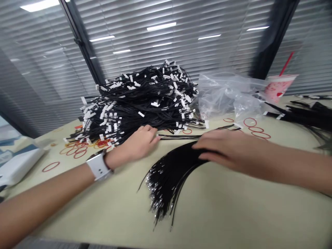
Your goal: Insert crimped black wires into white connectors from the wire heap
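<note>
Head view: pale tabletop [233, 214] runs bare from the wire tips down to the near edge, with more room at the near right corner; the far side is crowded against the blinds [220, 52]. One black wire bundle [176, 169] lies mid-table, silvery tips fanned toward the near edge. Right hand [220, 147] comes in from the right edge, palm down, fingers and thumb closed on the bundle's upper end. Left hand [141, 141] reaches in from the near left corner, one white-banded watch [99, 165] on its wrist, fingers bunched narrow beside one thin wire strand [178, 137]; can't tell if it grips it. One big heap of labelled wires [145, 100] toward the far edge, wires too many to count. Far right: clear plastic bags [225, 91], one pink cup [280, 86], one red straw [286, 64], more dark wires [306, 116] by the right edge. One lone red rubber band [51, 162] toward the left edge; the clustered ones overlap, uncountable. One white-and-blue box [24, 164], left edge.
</note>
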Tool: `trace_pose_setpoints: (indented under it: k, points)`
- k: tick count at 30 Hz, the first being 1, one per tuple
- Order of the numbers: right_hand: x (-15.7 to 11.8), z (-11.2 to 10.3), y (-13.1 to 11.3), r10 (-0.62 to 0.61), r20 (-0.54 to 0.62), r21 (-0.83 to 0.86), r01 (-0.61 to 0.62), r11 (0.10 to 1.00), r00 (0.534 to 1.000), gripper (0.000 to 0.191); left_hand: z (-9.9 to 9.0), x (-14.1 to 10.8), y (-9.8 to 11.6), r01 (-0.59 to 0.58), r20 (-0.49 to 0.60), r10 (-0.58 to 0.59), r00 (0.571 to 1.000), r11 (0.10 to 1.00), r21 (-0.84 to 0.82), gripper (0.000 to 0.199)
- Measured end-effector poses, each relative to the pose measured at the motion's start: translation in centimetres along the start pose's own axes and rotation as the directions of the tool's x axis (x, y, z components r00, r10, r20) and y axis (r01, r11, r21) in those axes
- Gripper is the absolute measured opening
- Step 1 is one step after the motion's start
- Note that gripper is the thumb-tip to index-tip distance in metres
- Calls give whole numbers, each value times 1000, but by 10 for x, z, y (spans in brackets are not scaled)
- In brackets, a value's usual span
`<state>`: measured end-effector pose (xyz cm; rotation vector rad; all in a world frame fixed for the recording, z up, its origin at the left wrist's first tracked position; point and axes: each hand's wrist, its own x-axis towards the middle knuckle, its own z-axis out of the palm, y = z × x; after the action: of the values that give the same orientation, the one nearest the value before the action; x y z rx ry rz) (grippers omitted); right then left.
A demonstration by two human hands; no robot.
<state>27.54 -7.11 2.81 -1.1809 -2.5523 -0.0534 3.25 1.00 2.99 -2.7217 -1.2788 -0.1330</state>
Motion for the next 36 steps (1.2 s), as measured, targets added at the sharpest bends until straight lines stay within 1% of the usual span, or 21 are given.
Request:
trace_pose_setpoints:
  k: [1,2,3,4,6,7,9,10,11,12,14,16,17,19,21,23,26,30,32,34,36]
  points:
    - [7,5,-9,-131,67,25,130,991,989,31,6,6,-7,14,-2,-14,1000,999,30,45]
    - [13,9,-17,-227,119,34,225,974,967,30,11,10,-12,19,-24,-18,1000,998,52,44]
    - [18,13,-24,-296,162,41,293,955,941,28,16,13,-16,14,-35,-12,999,999,52,41]
    - [23,15,-29,-333,198,48,330,943,922,26,21,15,-18,11,-45,-9,999,999,40,39]
    - [29,16,-35,-356,258,81,347,934,898,20,27,15,-19,4,-62,-5,998,1000,-15,34]
    - [32,15,-36,-352,284,117,332,936,892,18,28,14,-19,10,-72,-14,997,999,-52,31]
    - [35,11,-34,-329,311,196,279,940,892,15,28,12,-19,37,-114,-55,992,987,-155,26]
    - [37,9,-33,-316,312,221,255,941,896,14,27,11,-19,50,-136,-84,987,969,-241,24]
    - [37,8,-30,-303,309,233,237,943,902,15,26,9,-19,60,-144,-119,982,931,-360,22]
    - [38,7,-28,-287,303,237,220,946,909,15,24,8,-18,70,-132,-157,979,862,-501,22]
    - [40,9,-22,-235,281,244,167,955,931,13,21,4,-17,113,-43,-221,974,642,-758,21]
    - [42,14,-17,-153,230,267,89,960,961,11,16,-2,-13,183,83,-243,966,428,-885,20]
    - [44,19,-16,-110,186,281,55,958,976,10,14,-5,-10,214,126,-249,960,367,-905,19]
    - [47,28,-14,-39,84,300,12,954,996,10,10,-11,-4,236,153,-263,953,323,-916,19]
    - [49,36,-14,-6,4,315,4,949,1000,16,7,-15,1,221,123,-292,948,331,-917,19]
    - [50,41,-15,-26,-30,316,34,948,999,19,6,-17,4,213,102,-326,940,327,-921,22]
    - [49,43,-14,-77,-59,284,90,955,995,18,6,-16,4,215,109,-353,929,276,-937,24]
    - [52,44,-5,-38,-175,175,69,982,984,17,1,-13,2,227,144,-358,922,201,-953,25]
    - [54,45,-1,-45,-181,90,62,994,982,20,-4,-11,3,245,181,-357,916,140,-959,24]
    - [54,45,-1,-72,-147,18,75,997,987,26,-8,-8,4,242,203,-347,915,70,-968,21]
    - [52,45,-6,-80,-98,1,80,997,992,31,-12,-3,6,214,199,-317,927,14,-977,18]
